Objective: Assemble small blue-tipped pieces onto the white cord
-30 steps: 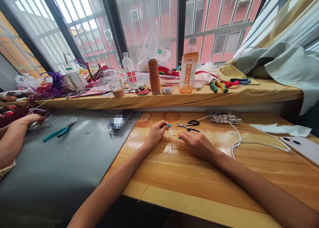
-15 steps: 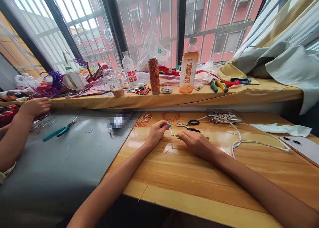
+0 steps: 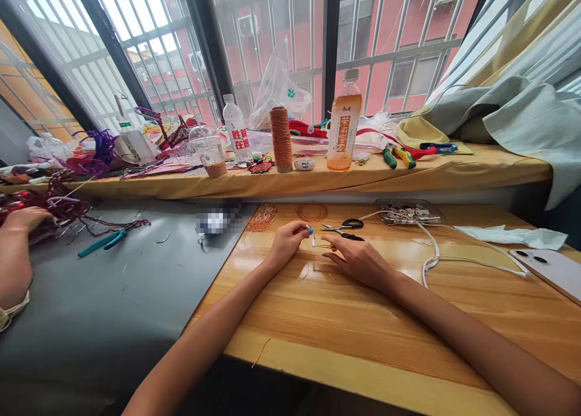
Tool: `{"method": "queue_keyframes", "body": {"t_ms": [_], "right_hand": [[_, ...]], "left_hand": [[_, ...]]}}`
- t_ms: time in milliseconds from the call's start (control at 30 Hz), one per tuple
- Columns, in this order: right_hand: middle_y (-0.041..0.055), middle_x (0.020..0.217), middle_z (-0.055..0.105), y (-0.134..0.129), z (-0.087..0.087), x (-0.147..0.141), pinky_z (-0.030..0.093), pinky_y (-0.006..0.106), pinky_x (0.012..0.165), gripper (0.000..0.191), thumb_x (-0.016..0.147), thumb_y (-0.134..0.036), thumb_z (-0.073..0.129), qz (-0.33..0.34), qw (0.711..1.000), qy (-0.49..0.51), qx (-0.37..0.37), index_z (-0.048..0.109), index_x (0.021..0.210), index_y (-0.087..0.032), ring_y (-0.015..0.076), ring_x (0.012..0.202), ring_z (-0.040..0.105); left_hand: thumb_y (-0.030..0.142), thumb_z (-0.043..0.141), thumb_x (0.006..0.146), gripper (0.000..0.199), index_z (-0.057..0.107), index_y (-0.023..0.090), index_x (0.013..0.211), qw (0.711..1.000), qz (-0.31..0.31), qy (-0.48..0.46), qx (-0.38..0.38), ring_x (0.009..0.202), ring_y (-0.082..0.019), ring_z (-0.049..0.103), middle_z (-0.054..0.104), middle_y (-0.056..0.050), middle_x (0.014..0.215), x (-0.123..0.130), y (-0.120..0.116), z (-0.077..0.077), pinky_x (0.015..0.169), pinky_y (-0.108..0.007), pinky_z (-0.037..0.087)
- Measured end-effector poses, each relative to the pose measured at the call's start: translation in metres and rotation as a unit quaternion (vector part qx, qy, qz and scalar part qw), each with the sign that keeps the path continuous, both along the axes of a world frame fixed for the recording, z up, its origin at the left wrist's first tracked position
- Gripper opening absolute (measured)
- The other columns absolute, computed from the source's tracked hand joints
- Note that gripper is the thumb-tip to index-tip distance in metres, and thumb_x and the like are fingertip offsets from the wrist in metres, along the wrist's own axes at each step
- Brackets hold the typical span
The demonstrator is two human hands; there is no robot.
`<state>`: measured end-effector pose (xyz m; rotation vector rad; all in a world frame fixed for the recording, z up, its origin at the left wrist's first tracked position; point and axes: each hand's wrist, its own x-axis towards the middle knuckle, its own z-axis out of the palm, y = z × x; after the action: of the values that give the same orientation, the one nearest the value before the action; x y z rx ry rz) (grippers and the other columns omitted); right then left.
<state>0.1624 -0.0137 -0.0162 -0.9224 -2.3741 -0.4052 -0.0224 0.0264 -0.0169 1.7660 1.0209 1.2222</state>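
Observation:
Over the wooden table, my left hand [image 3: 289, 241] is closed in a pinch on a small white strip [image 3: 313, 240], whose end hangs down past the fingertips. Blue shows at that fingertip. My right hand [image 3: 358, 260] is closer to me and to the right, thumb and index finger around a thin golden stick-like tool [image 3: 333, 247]. The tool's tip points left, close to the strip's lower end; whether they touch, I cannot tell. Black-handled scissors [image 3: 351, 223] lie just beyond my right hand, partly opened. Copper-coloured wire [image 3: 312, 211] is coiled behind my left hand.
White cord [image 3: 436, 260] loops from a clear tray [image 3: 411, 213] of small pieces. A phone [image 3: 549, 267] and tissue [image 3: 512, 235] lie right. Another person's hand [image 3: 25, 219] works at left near teal pliers [image 3: 103, 243]. Bottles and a thread spool [image 3: 281, 138] line the sill.
My right hand's fingers have shifted and spread slightly around the golden tool, and the white strip hangs straighter. The other person's hand has moved left and down, with dark red strands now across the grey table.

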Motion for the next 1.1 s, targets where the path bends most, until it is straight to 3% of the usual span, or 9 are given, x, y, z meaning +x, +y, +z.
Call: {"method": "queue_keyframes", "body": {"t_ms": [133,367,500,600,767,900,1100], "right_hand": [[0.0048,0.074,0.062,0.0011,-0.0013,0.0012,0.037,0.021,0.057,0.019,0.082,-0.015,0.035,0.017,0.999,-0.022,-0.023,0.052,0.09,-0.015,0.0128,0.067,0.056],[0.0048,0.074,0.059,-0.003,0.0041,-0.0006,0.031,0.023,0.054,0.022,0.082,-0.011,0.035,-0.044,0.994,-0.093,0.04,0.055,0.087,-0.014,0.013,0.063,0.052],[0.0045,0.08,0.056,-0.0034,0.0055,-0.0021,0.029,0.022,0.051,0.019,0.084,-0.019,0.037,-0.073,0.993,-0.089,0.038,0.055,0.087,-0.016,0.0109,0.06,0.051],[0.0053,0.084,0.056,-0.0024,0.0043,-0.0024,0.029,0.022,0.05,0.019,0.084,-0.026,0.039,-0.066,0.994,-0.086,0.034,0.053,0.092,-0.016,0.0113,0.061,0.051],[0.0034,0.078,0.058,-0.001,0.003,0.0004,0.032,0.021,0.055,0.017,0.083,-0.015,0.036,-0.039,0.997,-0.064,0.009,0.051,0.092,-0.014,0.0118,0.064,0.052],[0.003,0.078,0.058,-0.0028,0.0057,0.001,0.031,0.022,0.056,0.018,0.08,-0.013,0.039,-0.047,0.996,-0.073,0.032,0.054,0.088,-0.017,0.0126,0.068,0.053],[0.0041,0.078,0.058,-0.0025,0.0032,-0.0001,0.029,0.022,0.05,0.019,0.083,-0.023,0.037,-0.057,0.993,-0.088,0.045,0.054,0.09,-0.017,0.012,0.064,0.052]], "left_hand": [[0.028,0.053,0.069,0.014,0.059,0.016,0.074,1.0,0.0,0.006,-0.002,0.051,-0.006,0.043,0.055,0.002,0.063,0.0003,0.0,-0.0001,0.049,-0.017,0.033],[0.029,0.054,0.069,0.015,0.059,0.015,0.073,1.0,-0.007,0.004,0.004,0.05,-0.005,0.042,0.054,0.002,0.062,0.0004,0.001,-0.0022,0.048,-0.017,0.032],[0.028,0.054,0.069,0.015,0.059,0.015,0.073,1.0,-0.008,0.004,0.006,0.049,-0.005,0.041,0.054,0.002,0.062,0.0002,0.0015,-0.0033,0.048,-0.017,0.032],[0.029,0.054,0.069,0.015,0.059,0.015,0.073,1.0,-0.008,0.004,0.006,0.049,-0.005,0.041,0.054,0.002,0.062,0.0001,0.002,-0.0037,0.048,-0.017,0.033],[0.031,0.054,0.069,0.018,0.059,0.015,0.074,1.0,-0.014,0.011,0.011,0.05,-0.005,0.041,0.054,0.002,0.062,-0.0003,0.0013,-0.003,0.05,-0.017,0.033],[0.033,0.055,0.069,0.02,0.059,0.014,0.075,1.0,-0.006,0.019,0.016,0.05,-0.006,0.04,0.054,0.002,0.061,-0.0003,-0.0001,-0.0024,0.049,-0.018,0.032],[0.032,0.056,0.069,0.018,0.06,0.014,0.074,0.999,-0.011,0.029,0.026,0.05,-0.005,0.04,0.053,0.001,0.063,-0.0001,0.0007,-0.0018,0.048,-0.018,0.032]]}}
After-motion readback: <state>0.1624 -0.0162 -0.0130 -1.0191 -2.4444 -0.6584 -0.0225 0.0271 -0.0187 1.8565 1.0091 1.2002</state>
